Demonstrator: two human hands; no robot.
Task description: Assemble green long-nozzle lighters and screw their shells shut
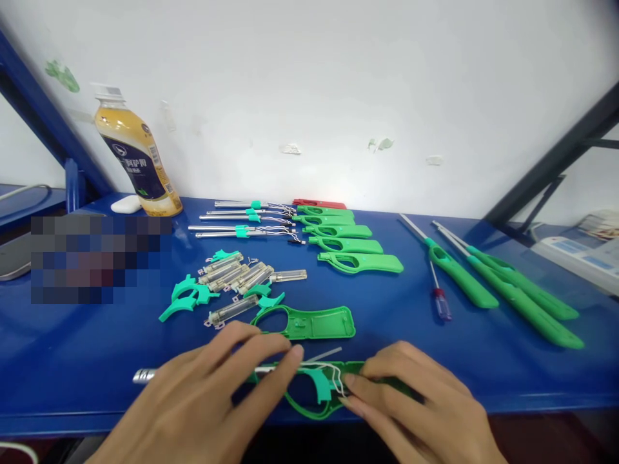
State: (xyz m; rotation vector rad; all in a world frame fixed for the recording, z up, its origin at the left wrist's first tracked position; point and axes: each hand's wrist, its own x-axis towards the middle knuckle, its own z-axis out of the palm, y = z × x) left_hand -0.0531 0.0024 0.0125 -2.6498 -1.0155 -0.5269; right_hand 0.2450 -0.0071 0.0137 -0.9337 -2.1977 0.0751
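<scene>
A green half shell [309, 411] with a teal trigger [320, 385] and white wires [337, 380] lies at the table's front edge. My left hand [207, 386] rests over its left part and the metal tube [144, 376], fingers spread and pressing on the parts. With thumb and fingers pinched, my right hand [411, 393] is at the shell's right part by the wire ends; what is between the fingertips is hidden. Just behind lies another green half shell [331, 323], inner side up. Clear fuel tanks [235, 309] and teal triggers [186, 296] are piled behind my left hand.
Metal tubes with wires [227, 230] and several green shells [362, 263] line the back. Finished-looking green lighters [527, 299] and a screwdriver [441, 306] lie at right. A bottle [138, 158] stands back left, near a white case [126, 205].
</scene>
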